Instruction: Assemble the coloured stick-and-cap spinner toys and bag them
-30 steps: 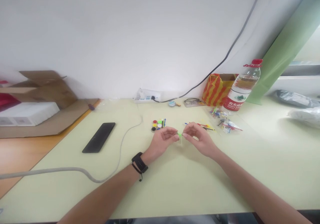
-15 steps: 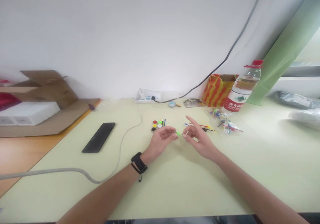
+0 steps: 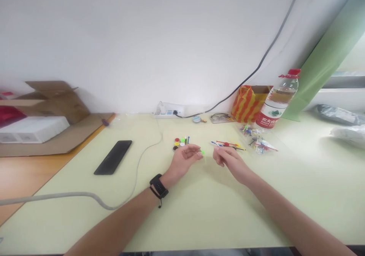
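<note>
My left hand [image 3: 186, 156], with a black watch [image 3: 158, 186] on its wrist, pinches a small green plastic piece [image 3: 203, 153] between thumb and fingertips. A thin, pale green part hangs below that piece. My right hand [image 3: 229, 161] is apart from it, with its fingers curled in and the thumb laid against them. Whatever it may hold is hidden. Just beyond the right fingertips lie plastic arrows, among them a blue arrow [image 3: 213, 143] and a red arrow [image 3: 226, 144]. Small coloured discs, including a red disc [image 3: 177, 139], lie behind my left hand.
A black phone [image 3: 113, 157] and a grey cable [image 3: 94, 197] lie at left. To the right are bagged small plastic parts [image 3: 264, 146], a water bottle [image 3: 275, 104] and a striped bag [image 3: 245, 104]. A power strip [image 3: 168, 110] and glasses [image 3: 221, 116] are by the wall.
My right hand has drawn away from the green piece, slightly to the right, and its raised index finger has curled in. The thin green part now hangs down. My left hand stays put.
</note>
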Demonstrator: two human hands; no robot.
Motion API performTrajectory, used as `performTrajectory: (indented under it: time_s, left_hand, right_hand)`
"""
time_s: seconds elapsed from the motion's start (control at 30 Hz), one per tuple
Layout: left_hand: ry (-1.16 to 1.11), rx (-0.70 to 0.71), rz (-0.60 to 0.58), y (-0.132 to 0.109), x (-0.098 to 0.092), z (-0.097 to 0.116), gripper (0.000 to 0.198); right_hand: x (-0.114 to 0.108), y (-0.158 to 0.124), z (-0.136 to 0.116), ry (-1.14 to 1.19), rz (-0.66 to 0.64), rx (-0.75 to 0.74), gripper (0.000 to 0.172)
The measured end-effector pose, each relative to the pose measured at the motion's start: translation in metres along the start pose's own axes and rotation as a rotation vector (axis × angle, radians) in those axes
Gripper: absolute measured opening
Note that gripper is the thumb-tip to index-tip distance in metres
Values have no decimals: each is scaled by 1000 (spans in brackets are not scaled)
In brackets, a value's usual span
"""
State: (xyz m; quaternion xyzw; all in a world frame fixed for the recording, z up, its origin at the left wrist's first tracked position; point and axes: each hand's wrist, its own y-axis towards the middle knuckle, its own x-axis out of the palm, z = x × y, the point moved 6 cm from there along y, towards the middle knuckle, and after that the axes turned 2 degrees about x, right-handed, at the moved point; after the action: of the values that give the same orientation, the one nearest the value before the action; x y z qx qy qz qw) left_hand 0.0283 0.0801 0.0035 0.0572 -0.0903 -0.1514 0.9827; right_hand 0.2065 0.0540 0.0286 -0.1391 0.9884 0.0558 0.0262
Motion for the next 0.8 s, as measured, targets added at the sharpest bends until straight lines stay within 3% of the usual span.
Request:
performTrajectory:
  time_s: [0.13, 0.43, 0.6, 0.7, 0.73, 0.8]
  left_hand:
    - [26, 2, -13, 0, 1, 2, 35]
    - [42, 4, -21, 0, 1, 2, 33]
    - [15, -14, -7, 0, 1, 3, 34]
    - [2, -19, -8, -1, 2, 3, 34]
    - [-1, -18, -10, -1, 2, 3, 34]
    - [0, -15, -15, -1, 2, 2, 33]
  right_hand:
    - [3, 0, -1, 9, 23, -30, 31]
    - [8, 1, 5, -14, -53, -66, 33]
    - [6, 0, 3, -126, 2, -107, 42]
    - [5, 0, 4, -70, 63, -99, 55]
    - [3, 0, 4, -25, 92, -87, 53]
    - [1, -1, 4, 59, 110, -44, 33]
